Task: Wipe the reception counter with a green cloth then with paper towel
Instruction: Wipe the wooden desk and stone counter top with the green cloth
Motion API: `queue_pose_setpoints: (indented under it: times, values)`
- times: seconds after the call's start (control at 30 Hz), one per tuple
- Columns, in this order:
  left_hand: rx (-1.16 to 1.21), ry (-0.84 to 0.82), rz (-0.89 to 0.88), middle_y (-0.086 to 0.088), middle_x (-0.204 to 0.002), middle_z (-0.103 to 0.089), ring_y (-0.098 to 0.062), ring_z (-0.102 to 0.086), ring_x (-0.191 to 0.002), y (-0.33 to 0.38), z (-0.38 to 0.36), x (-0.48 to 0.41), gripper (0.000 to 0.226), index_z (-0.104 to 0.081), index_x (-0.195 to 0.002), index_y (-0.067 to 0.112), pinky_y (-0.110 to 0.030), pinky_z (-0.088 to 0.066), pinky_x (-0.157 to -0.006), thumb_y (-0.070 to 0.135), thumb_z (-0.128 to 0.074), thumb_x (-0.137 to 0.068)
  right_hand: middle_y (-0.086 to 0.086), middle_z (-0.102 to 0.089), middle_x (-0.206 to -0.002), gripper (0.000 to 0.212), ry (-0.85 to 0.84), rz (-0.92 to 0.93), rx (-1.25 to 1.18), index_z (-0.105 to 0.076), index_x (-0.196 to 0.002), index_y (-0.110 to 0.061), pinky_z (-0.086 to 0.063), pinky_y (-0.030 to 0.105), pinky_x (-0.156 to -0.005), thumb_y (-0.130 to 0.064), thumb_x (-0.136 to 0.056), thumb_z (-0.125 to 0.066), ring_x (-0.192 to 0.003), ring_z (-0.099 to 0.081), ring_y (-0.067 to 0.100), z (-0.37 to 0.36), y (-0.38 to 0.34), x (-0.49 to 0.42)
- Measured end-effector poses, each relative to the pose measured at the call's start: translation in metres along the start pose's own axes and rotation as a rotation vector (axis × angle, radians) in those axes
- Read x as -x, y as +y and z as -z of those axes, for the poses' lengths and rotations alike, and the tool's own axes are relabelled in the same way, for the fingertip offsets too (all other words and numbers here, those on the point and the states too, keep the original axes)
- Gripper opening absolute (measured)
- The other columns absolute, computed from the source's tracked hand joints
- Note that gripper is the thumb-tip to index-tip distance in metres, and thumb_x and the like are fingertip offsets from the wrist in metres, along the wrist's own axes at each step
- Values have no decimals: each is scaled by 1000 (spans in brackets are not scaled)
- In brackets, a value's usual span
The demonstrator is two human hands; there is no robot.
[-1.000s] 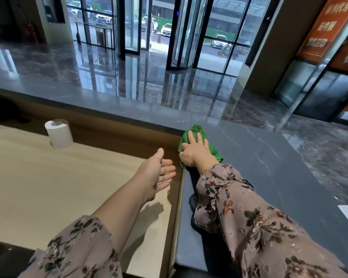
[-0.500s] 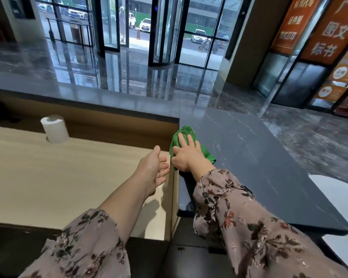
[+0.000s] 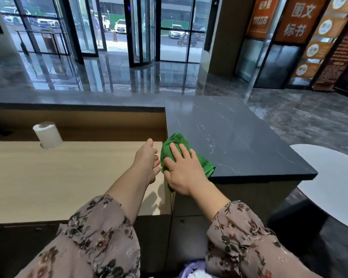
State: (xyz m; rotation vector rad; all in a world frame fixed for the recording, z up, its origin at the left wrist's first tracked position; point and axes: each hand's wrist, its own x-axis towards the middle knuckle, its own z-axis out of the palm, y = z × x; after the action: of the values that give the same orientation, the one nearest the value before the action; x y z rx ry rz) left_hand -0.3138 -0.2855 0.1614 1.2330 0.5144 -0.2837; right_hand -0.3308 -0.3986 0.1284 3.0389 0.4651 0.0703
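The right hand (image 3: 182,172) lies flat on the green cloth (image 3: 176,140), fingers straight and a little spread, palm pressing it down; nothing is curled or pinched. The cloth sits bunched at the 7 o'clock corner of the dark stone counter (image 3: 239,133), with a bit of its fabric spilling over the edge under the wrist. The left hand (image 3: 147,160) hangs just beside it at 9 o'clock, over the lower wooden counter (image 3: 58,183), fingers loose and apart, holding nothing; whether its fingertips brush the cloth or the right thumb cannot be told. Both forearms come out of floral sleeves (image 3: 100,237). The paper towel roll (image 3: 47,135) stands upright on the wooden counter, well apart from the hands, at about 10 o'clock from them.
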Motion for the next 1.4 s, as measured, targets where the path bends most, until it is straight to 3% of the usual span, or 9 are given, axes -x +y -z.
queue_pose_setpoints:
  times: [0.1, 0.23, 0.43, 0.7, 0.83, 1.0, 1.27, 1.33, 1.4]
  values:
    - [-19, 18, -23, -11, -114, -58, -24, -56, -101, -7, -11, 2, 48, -55, -126, 6, -32, -43, -85, 43, -38, -100, 16, -31, -153, 50, 165, -43, -12, -55, -122, -22, -26, 55, -110, -47, -94, -23, -138, -31, 40, -15, -2, 22]
    - [-50, 61, -116, -1, -76, -54, -17, -47, -60, -13, -26, 5, 31, -51, -74, 14, -26, -36, -55, 33, -43, -97, 15, -59, -129, 42, 341, -26, 27, -64, -116, -23, -45, 48, -95, -48, -91, -40, -114, -57, 38, -36, 16, 38]
    - [-156, -2, -199, -3, -89, -62, -19, -56, -68, -22, -47, 1, 27, -59, -85, 14, -28, -43, -57, 35, -45, -95, 14, -62, -126, 36, 576, 54, 66, -65, -118, -23, -43, 47, -96, -44, -93, -50, -112, -60, 35, -57, 77, 56]
    - [-169, -17, -159, 0, -93, -64, -21, -64, -83, -26, -59, -2, 33, -59, -111, 13, -30, -49, -63, 39, -46, -95, 14, -55, -135, 63, 424, -331, 40, -62, -126, -24, -15, 50, -112, -55, -100, -15, -126, -48, 36, -55, 184, 114]
    - [-205, -33, -163, -5, -103, -69, -26, -67, -89, -26, -58, -6, 37, -60, -112, 14, -32, -51, -65, 42, -47, -92, 1, -28, -155, 68, 356, -662, -131, -45, -139, -35, 20, 48, -111, -60, -90, -6, -146, -7, 23, -50, 211, 130]
    - [-227, -57, -142, -5, -104, -70, -27, -68, -91, -27, -51, -11, 40, -60, -111, 16, -36, -56, -77, 47, -46, -89, 8, -16, -158, 45, 415, -1000, -410, -42, -140, -22, 0, 58, -116, -32, -97, -34, -147, 6, 27, -33, 193, 103]
    - [-104, -105, -126, 8, -56, -57, -6, -58, -49, -21, -39, 3, 32, -50, -73, 17, -22, -45, -45, 29, -40, -101, 10, 2, -160, 49, 460, -1127, -506, -32, -145, -15, -13, 58, -114, -29, -98, -37, -146, 16, 33, -26, 42, 42]
    - [-76, -108, -108, 4, -72, -62, -7, -61, -63, -19, -33, 5, 31, -55, -78, 15, -19, -51, -56, 27, -39, -102, 10, 6, -160, 52, 426, -1098, -507, -27, -148, -16, -11, 58, -115, -30, -99, -35, -145, 19, 32, -22, 12, 33]
    - [-25, -94, -87, -6, -117, -60, -16, -60, -102, -17, -20, 2, 34, -60, -116, 9, -28, -48, -91, 32, -39, -102, 11, 10, -160, 54, 373, -1063, -495, -21, -151, -16, -9, 58, -115, -32, -101, -32, -144, 21, 33, -19, -12, 27]
